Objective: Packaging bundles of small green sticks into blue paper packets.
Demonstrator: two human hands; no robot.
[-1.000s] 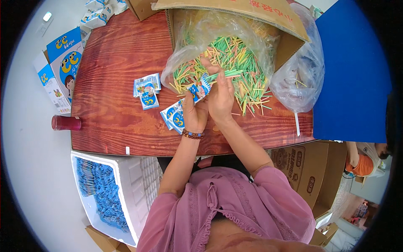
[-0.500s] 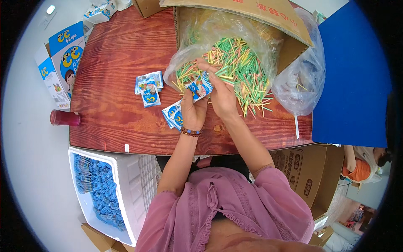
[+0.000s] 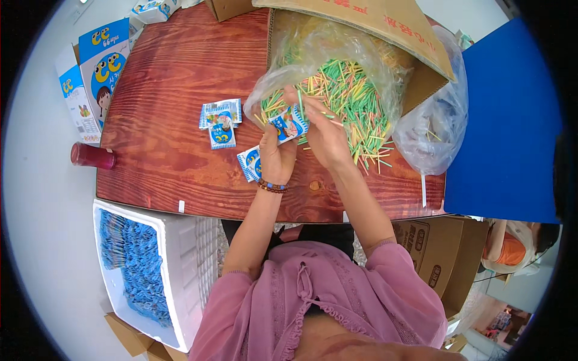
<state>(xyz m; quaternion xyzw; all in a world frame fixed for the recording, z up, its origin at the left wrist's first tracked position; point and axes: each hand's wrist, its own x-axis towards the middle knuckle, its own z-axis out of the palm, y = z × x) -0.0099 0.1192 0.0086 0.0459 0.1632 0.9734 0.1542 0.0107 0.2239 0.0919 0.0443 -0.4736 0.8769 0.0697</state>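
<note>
My left hand (image 3: 279, 159) is closed around a small blue-and-white packet (image 3: 288, 124), gripping its lower end above the table. Close against the packet's upper edge, my right hand (image 3: 325, 132) has its fingers bent round a few thin coloured sticks (image 3: 300, 98). A green one stands upright between fingers and packet, and other ends poke out past the right side of the hand. Behind my hands spreads a heap of green, yellow and pink sticks (image 3: 355, 99) in a clear plastic bag (image 3: 259, 90). More packets (image 3: 248, 163) lie beside my left wrist, and several others (image 3: 221, 129) sit further left.
The bag comes out of a cardboard box (image 3: 430, 84) lying on the wooden table (image 3: 156, 150). Right of it are another clear bag (image 3: 436, 132) and a blue board (image 3: 506, 120). A red jar (image 3: 93, 156) stands left; a foam box (image 3: 162, 240) of blue packets is below the table edge.
The sticks in my right hand have turned, and a green one now points upright beside the packet's top edge. My left hand keeps hold of the packet; the whole view has shifted slightly.
</note>
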